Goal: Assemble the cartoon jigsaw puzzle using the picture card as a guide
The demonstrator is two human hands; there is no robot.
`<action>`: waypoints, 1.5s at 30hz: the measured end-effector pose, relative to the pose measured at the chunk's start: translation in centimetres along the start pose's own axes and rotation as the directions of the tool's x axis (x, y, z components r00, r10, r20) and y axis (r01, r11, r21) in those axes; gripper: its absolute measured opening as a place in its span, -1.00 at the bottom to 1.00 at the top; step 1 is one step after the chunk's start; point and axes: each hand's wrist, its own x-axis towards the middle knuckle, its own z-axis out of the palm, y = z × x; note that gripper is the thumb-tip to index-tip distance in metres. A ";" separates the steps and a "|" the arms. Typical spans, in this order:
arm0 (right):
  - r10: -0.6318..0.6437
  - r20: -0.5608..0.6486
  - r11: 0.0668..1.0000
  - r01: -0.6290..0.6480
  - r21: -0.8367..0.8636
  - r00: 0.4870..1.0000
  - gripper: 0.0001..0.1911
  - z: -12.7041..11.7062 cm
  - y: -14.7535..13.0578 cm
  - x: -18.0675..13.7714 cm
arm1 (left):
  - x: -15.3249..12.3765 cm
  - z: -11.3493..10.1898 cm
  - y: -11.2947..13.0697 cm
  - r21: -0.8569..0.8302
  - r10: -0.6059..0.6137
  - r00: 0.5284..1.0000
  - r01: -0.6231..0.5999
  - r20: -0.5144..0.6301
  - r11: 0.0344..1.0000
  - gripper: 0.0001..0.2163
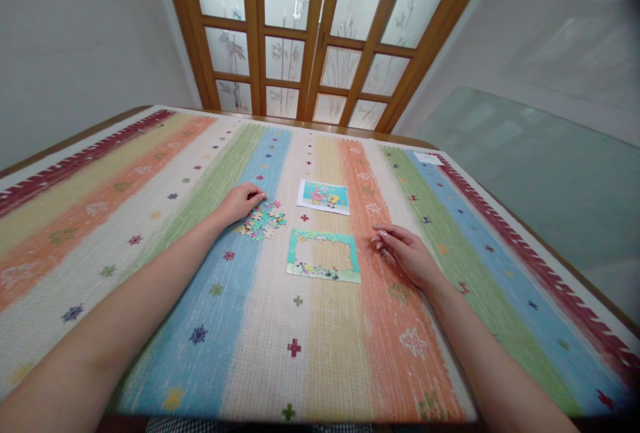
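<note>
A teal puzzle frame (323,256) lies flat in the middle of the striped tablecloth (150,219), its border pieced together and its centre bare. Behind it rests a small cartoon reference picture (323,196). A heap of loose puzzle pieces (263,220) sits left of the frame. My left hand (241,202) lies at the heap's left edge, fingers curled, fingertips touching the pieces. My right hand (406,251) rests palm down on the cloth just right of the frame, fingers together, holding nothing.
The table's far edge meets a wooden door with frosted glass panes (320,33). A small white label (428,159) lies at the cloth's far right. A glass sheet (540,173) stands beyond the table's right edge.
</note>
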 end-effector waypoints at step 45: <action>-0.075 0.006 0.869 0.068 -0.489 0.997 -0.64 1.5 -1.1 -1.6 | -2.8 -4.6 1.1 -0.213 0.143 0.913 -0.063 0.383 0.975 -0.76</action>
